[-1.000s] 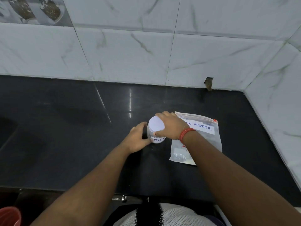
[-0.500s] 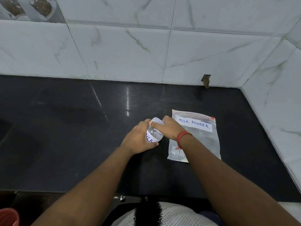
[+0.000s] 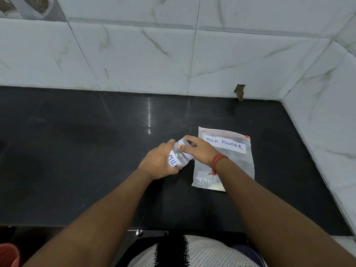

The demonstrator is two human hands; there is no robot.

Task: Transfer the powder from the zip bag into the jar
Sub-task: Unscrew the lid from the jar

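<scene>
Black polished tabletop (image 3: 96,151), tiled wall behind and at right. Zip bag (image 3: 231,164) labelled "MILK POWDER" flat on it, right of centre.

Item: small clear jar (image 3: 178,158), tilted, paper label reading "MIL" in blue. My left hand (image 3: 159,163) grips its body from the left; my right hand (image 3: 199,151) curls its fingers round the white lid (image 3: 184,147) at the upper end.

Item: zip bag (image 3: 224,160), lying flat on the black counter (image 3: 96,151) just right of the jar, labelled "MILK POWDER", red zip strip along its far edge (a little pale powder shows at its near edge). My right wrist, with its red thread band (image 3: 218,159), lies over the bag.

Item: white marble-look wall tiles (image 3: 134,54) behind and to the right.
</scene>
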